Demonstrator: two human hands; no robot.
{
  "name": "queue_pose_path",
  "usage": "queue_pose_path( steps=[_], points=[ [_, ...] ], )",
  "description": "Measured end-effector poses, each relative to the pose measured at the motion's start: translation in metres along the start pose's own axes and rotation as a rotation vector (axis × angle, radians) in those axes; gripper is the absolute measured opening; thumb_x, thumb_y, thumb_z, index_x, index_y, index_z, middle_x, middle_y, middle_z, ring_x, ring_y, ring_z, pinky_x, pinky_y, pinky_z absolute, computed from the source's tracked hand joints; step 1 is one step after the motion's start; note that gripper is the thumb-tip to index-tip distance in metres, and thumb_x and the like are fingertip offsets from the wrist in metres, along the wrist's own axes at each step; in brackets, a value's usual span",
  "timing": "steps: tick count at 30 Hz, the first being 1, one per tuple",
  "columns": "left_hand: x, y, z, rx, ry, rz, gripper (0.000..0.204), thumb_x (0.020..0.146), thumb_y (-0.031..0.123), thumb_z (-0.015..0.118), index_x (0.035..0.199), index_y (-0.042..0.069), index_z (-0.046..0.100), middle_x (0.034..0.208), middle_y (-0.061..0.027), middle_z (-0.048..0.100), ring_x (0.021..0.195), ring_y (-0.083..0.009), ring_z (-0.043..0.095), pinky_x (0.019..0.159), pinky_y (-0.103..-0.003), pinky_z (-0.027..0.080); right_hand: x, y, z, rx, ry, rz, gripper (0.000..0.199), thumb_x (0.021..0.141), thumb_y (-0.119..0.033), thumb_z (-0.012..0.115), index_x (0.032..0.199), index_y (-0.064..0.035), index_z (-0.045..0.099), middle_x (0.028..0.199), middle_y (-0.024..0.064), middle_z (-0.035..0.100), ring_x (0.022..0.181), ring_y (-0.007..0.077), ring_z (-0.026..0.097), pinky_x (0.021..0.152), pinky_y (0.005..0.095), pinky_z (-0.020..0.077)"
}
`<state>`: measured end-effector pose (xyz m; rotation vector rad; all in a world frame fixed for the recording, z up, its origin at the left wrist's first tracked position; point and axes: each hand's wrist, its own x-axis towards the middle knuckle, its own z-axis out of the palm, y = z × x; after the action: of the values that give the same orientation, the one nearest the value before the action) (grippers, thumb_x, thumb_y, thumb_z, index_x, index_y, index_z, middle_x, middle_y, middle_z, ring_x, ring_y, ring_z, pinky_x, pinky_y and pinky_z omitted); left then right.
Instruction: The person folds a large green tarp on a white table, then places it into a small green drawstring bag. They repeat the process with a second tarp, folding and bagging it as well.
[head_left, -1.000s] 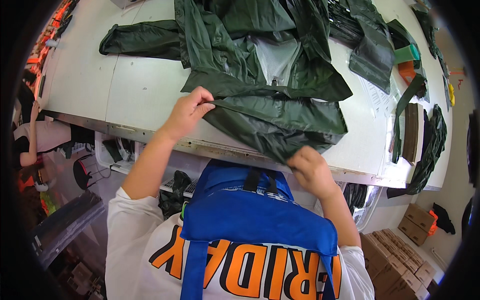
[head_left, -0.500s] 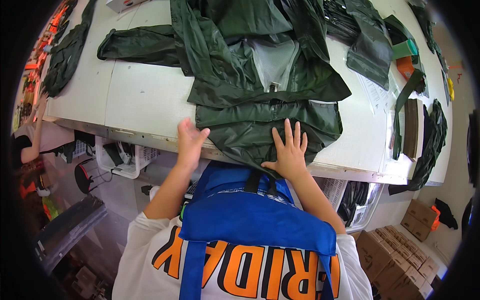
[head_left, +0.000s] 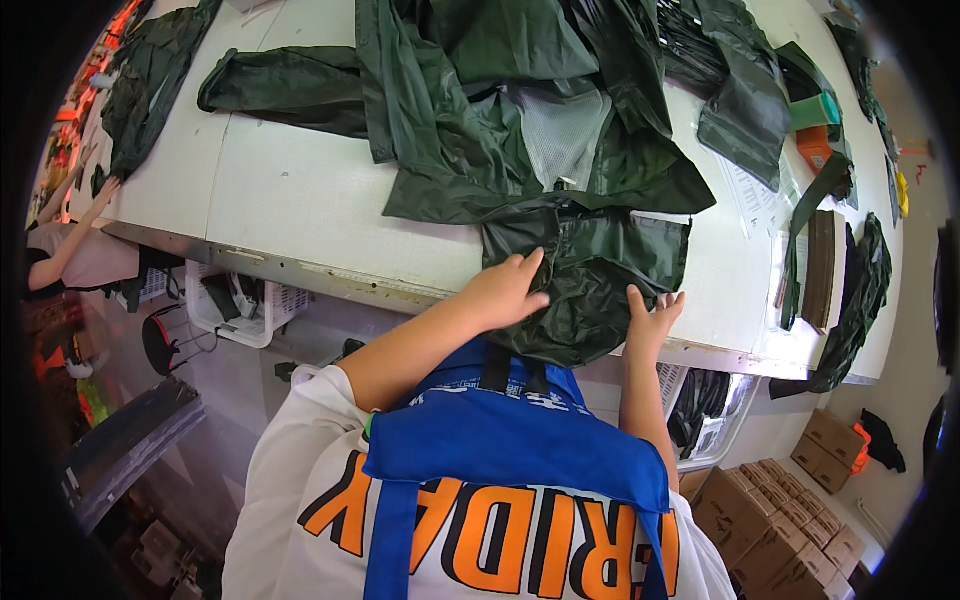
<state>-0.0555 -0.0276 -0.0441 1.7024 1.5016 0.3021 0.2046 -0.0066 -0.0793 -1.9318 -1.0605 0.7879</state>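
A dark green rain jacket [head_left: 500, 190] with pale mesh lining [head_left: 566, 132] lies spread on the white table [head_left: 255, 185]. Its near panel [head_left: 590, 305] is folded in on the left and sags over the table's front edge. My left hand [head_left: 505, 290] rests on that folded side, thumb and fingers apart. At the panel's right edge is my right hand [head_left: 654, 318], its thumb spread away from the fingers and touching the fabric. A small metallic piece [head_left: 566, 183] shows at the jacket's middle, just below the mesh.
Green garment pieces [head_left: 745, 110], a teal roll [head_left: 814, 112] and papers [head_left: 755, 200] lie at the right. White baskets [head_left: 262, 318] stand beneath the table. Cardboard boxes [head_left: 770, 520] are stacked low right. Another person's arm [head_left: 80, 235] reaches onto the table at far left.
My left hand has moved right, and the panel's left side is now folded inward. My right hand has shifted right and nearer, from lying flat on the fabric to its edge.
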Motion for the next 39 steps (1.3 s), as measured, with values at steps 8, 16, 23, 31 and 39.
queue_pose_path(
  steps=[8,16,23,31,39],
  points=[
    [0.015,-0.016,0.006,0.377,0.171,0.273,0.046,0.088,0.037,0.057,0.128,0.015,0.053,0.145,-0.0177,0.031,0.135,-0.0369,0.027,0.108,-0.052,0.023,0.011,-0.047,-0.025,0.612,-0.39,0.248,0.048,0.079,-0.005,0.066,0.125,0.0006,0.051,0.127,0.0143,0.052,0.115,0.0299,0.052,0.097,0.04,0.044],
    [0.018,-0.035,-0.005,-0.006,0.176,0.255,0.069,0.082,0.024,0.061,0.14,0.002,0.03,0.142,-0.0208,0.037,0.135,-0.0371,0.03,0.111,-0.049,0.022,-0.013,-0.084,0.029,-0.814,-0.812,-1.033,0.058,0.084,-0.046,0.06,0.138,-0.03,0.046,0.151,0.0087,0.028,0.139,0.0407,0.02,0.109,0.0602,0.0154],
    [0.029,-0.013,-0.013,0.197,0.347,0.473,0.047,0.087,0.022,0.06,0.131,0.011,0.05,0.142,-0.0106,0.041,0.129,-0.0302,0.041,0.108,-0.045,0.031,-0.019,-0.079,0.05,-0.875,-0.748,-0.968,0.047,0.091,-0.035,0.055,0.135,-0.021,0.049,0.149,0.0124,0.031,0.137,0.0426,0.024,0.109,0.0589,0.0206],
    [0.031,-0.024,-0.002,0.466,0.073,0.236,0.055,0.09,0.047,0.052,0.142,0.04,0.036,0.157,-0.0049,0.014,0.143,-0.0288,0.018,0.105,-0.064,0.021,0.007,-0.062,-0.022,-0.869,-0.743,-1.17,0.07,0.067,-0.002,0.063,0.134,-0.0179,0.048,0.142,0.01,0.042,0.135,0.03,0.034,0.11,0.0498,0.0262],
    [0.051,-0.068,-0.026,-0.442,-0.118,0.309,0.047,0.093,0.041,0.049,0.136,0.022,0.05,0.143,-0.0136,0.043,0.134,-0.0325,0.037,0.108,-0.041,0.032,0.004,-0.06,0.042,-0.512,-0.656,-0.289,0.038,0.074,-0.018,0.075,0.104,-0.0052,0.055,0.09,0.0181,0.064,0.081,0.0378,0.061,0.072,0.0408,0.0498]
  ],
)
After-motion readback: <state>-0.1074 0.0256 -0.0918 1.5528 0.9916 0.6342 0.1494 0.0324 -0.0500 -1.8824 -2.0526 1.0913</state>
